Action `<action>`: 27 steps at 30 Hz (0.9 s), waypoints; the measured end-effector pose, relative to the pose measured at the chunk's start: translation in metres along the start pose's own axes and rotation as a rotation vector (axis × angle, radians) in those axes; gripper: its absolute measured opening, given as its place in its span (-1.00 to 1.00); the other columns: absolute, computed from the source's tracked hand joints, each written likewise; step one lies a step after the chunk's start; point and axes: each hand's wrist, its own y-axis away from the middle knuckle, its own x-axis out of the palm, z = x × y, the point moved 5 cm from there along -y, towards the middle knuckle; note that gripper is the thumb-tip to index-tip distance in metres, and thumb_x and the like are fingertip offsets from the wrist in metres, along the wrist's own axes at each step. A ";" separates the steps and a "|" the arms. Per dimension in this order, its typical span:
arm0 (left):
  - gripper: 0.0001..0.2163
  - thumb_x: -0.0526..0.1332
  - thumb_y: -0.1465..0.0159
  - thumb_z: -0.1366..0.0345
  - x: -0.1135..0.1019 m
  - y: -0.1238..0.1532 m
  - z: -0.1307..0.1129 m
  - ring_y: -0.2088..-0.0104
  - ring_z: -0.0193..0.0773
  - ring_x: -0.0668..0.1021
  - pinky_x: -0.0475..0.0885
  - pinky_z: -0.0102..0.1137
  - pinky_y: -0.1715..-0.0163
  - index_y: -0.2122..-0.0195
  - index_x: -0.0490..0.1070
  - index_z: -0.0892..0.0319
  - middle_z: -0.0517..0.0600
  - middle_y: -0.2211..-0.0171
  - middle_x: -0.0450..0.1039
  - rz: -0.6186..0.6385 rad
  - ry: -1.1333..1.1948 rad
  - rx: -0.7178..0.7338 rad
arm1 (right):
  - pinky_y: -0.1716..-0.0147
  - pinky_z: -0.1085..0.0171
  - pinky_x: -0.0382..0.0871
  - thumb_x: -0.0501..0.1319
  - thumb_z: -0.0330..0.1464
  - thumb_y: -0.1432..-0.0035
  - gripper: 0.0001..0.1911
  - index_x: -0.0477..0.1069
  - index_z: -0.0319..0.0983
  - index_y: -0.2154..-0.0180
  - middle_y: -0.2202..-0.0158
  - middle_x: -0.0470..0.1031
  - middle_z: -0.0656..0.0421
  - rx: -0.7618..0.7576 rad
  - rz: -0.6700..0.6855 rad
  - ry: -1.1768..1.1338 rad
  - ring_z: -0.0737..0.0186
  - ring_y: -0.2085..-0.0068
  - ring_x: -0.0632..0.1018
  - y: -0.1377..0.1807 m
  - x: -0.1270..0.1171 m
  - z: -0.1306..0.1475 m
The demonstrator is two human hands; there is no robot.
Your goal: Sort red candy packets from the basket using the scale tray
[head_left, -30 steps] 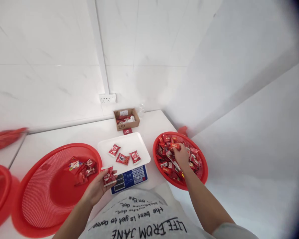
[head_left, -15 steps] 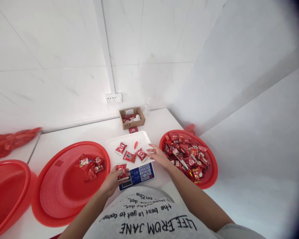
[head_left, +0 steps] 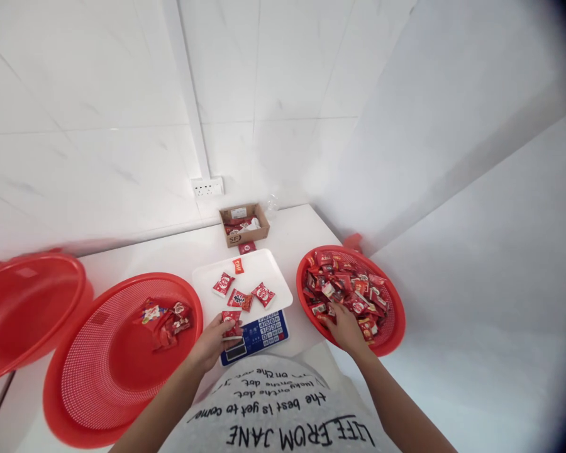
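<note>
Ideally, the right hand point(head_left: 346, 327), at the packets point(head_left: 343, 281) in the basket point(head_left: 399, 318) beneath it, should pinch 1 by its edge; whether it grips any, I cannot tell. The left hand point(head_left: 211, 343) grasps a red packet point(head_left: 231, 315), 4 others point(head_left: 264, 294) on the tray point(head_left: 257, 267) beyond.
</note>
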 end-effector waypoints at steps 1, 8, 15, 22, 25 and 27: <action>-0.89 0.19 -0.13 0.38 0.000 -0.003 -0.004 0.40 -0.33 0.53 0.45 -0.37 0.32 0.30 0.33 0.19 0.01 0.34 0.46 -0.016 0.008 0.021 | -0.05 0.11 0.18 0.11 -0.31 -0.03 -0.55 0.33 -0.28 0.01 -0.05 0.32 -0.04 0.001 0.027 0.035 0.02 -0.07 0.34 0.002 0.002 -0.003; -0.83 0.17 -0.16 0.42 -0.005 -0.033 -0.042 0.41 -0.39 0.52 0.44 -0.40 0.32 0.23 0.24 0.11 -0.07 0.34 0.44 -0.196 0.086 0.220 | 0.05 0.08 0.21 0.18 -0.33 0.03 -0.44 0.26 -0.20 -0.07 -0.11 0.21 -0.05 0.066 0.083 0.160 -0.08 -0.03 0.33 -0.002 0.009 -0.002; -0.91 0.14 -0.16 0.46 0.013 -0.065 -0.054 0.49 -0.35 0.51 0.45 -0.38 0.42 0.30 0.28 0.21 -0.03 0.45 0.43 -0.101 0.029 0.114 | 0.09 0.13 0.23 0.16 -0.35 0.02 -0.56 0.37 -0.21 0.03 -0.04 0.26 -0.03 0.049 0.054 0.207 -0.03 0.03 0.35 0.000 0.005 0.003; -0.87 0.21 -0.12 0.40 0.018 -0.046 -0.050 0.46 -0.37 0.52 0.44 -0.43 0.39 0.28 0.32 0.19 -0.04 0.39 0.46 -0.085 0.010 0.169 | 0.23 0.22 0.28 0.11 -0.34 -0.01 -0.73 0.43 -0.21 0.21 0.11 0.38 0.02 0.083 0.058 0.126 0.06 0.13 0.42 0.002 -0.004 0.010; -0.89 0.21 -0.13 0.38 0.004 -0.028 -0.037 0.46 -0.39 0.51 0.44 -0.45 0.38 0.31 0.34 0.19 -0.03 0.38 0.47 -0.072 0.031 0.145 | 0.23 0.22 0.29 0.05 -0.27 -0.07 -0.72 0.40 -0.19 0.20 0.18 0.45 0.07 0.133 0.012 -0.029 0.10 0.16 0.45 0.000 -0.011 0.011; -0.90 0.21 -0.13 0.38 -0.008 -0.017 -0.025 0.46 -0.40 0.51 0.44 -0.45 0.39 0.31 0.35 0.19 -0.01 0.37 0.47 -0.078 0.040 0.114 | 0.21 0.20 0.29 0.04 -0.21 -0.08 -0.68 0.38 -0.19 0.17 0.22 0.48 0.10 0.152 -0.027 -0.155 0.11 0.19 0.47 -0.003 -0.016 0.017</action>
